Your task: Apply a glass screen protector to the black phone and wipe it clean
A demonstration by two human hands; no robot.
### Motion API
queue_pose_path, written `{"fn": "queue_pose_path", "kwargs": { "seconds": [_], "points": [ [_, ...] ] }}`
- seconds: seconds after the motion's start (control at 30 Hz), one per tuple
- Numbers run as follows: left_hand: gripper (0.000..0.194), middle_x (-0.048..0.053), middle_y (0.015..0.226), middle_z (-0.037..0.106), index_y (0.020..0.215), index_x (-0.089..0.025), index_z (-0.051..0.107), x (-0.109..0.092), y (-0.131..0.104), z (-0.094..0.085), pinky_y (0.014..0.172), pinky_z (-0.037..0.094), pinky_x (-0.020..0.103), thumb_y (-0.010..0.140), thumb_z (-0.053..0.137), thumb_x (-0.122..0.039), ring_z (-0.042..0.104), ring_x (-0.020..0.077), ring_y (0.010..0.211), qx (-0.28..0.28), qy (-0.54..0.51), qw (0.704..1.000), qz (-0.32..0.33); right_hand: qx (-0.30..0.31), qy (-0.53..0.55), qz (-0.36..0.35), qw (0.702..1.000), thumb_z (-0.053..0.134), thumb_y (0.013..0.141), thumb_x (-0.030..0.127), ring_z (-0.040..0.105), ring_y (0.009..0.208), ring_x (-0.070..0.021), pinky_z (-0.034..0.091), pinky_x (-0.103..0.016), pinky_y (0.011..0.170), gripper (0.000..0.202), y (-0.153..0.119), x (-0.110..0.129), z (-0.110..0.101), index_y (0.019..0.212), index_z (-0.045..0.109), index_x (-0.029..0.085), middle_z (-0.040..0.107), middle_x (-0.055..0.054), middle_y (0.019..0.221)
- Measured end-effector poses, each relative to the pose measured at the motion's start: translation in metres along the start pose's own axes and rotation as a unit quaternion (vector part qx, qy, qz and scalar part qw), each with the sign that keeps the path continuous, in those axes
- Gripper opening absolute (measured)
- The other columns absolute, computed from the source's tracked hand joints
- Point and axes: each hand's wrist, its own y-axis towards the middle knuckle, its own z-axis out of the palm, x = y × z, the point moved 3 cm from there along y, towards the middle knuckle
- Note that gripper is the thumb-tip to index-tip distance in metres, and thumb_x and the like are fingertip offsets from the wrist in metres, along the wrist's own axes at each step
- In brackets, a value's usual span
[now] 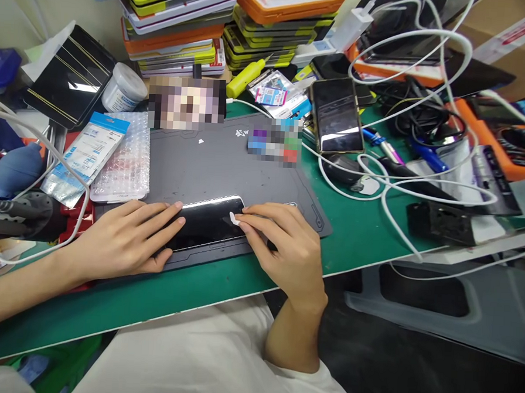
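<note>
A phone (208,226) with a dark, glossy screen lies flat on the grey work mat (189,163), its long side running left to right. My left hand (128,236) rests over its left end with the fingers stretched out and the thumb near the lower edge. Over the right end, my right hand (286,244) pinches a small white piece (234,218) between thumb and fingertips. That piece is close to or touching the screen; I cannot tell which. My right hand partly hides the phone's right end.
Another phone (337,115) and tangled white cables (390,180) lie to the right. Bubble wrap (126,154), a blue-and-white packet (86,152) and a white tub (125,88) stand at the left. Stacked cases (178,28) line the back, near a yellow bottle (246,78).
</note>
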Motion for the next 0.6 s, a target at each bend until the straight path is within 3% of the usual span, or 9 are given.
{"fn": "queue_pose_path", "kwargs": {
  "seconds": [0.6],
  "points": [
    [0.041, 0.023, 0.153, 0.08, 0.147, -0.002, 0.076, -0.0034, -0.0015, -0.0015, 0.093, 0.072, 0.04, 0.113, 0.067, -0.023, 0.085, 0.0334, 0.13, 0.026, 0.068, 0.996, 0.055, -0.003, 0.014, 0.019, 1.0, 0.076, 0.112, 0.011, 0.086, 0.1, -0.0243, 0.069, -0.041, 0.089, 0.017, 0.0006, 0.0009, -0.0019, 0.116, 0.083, 0.026, 0.09, -0.005, 0.109]
  ]
}}
